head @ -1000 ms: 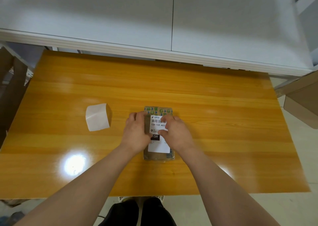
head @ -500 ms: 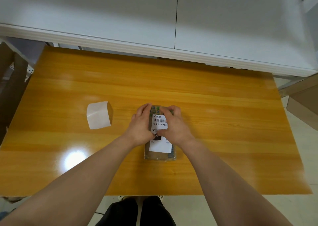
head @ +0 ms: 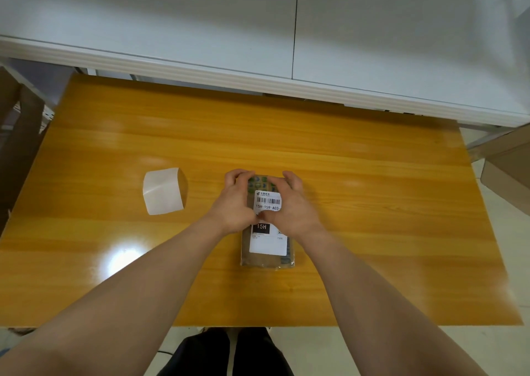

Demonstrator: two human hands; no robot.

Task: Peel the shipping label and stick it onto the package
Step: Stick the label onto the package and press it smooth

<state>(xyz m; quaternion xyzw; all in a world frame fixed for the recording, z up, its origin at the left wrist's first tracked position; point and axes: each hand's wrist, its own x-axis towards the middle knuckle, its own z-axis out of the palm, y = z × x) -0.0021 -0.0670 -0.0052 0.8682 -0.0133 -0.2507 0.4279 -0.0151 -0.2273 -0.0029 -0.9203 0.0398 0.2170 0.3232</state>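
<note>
A flat brown package [head: 265, 258] lies in the middle of the orange wooden table [head: 372, 203]. A white shipping label [head: 268, 242] with a barcode and a black "15H" block lies flat on its top face. My left hand [head: 233, 205] rests on the package's left side, fingers curled over the far edge and thumb on the label. On the right side my right hand [head: 294, 206] sits the same way, its thumb meeting the left one at the label's middle. The package's far end is partly hidden under my fingers.
A curled white backing sheet [head: 163, 190] lies on the table to the left of the package. Cardboard boxes stand off the table at the right [head: 507, 169] and at the left edge [head: 17, 152]. A white cabinet [head: 286, 46] runs behind the table.
Both hands have slid from the label's middle up to the package's far end, fingers now over the far edge. The package and backing sheet have stayed put.
</note>
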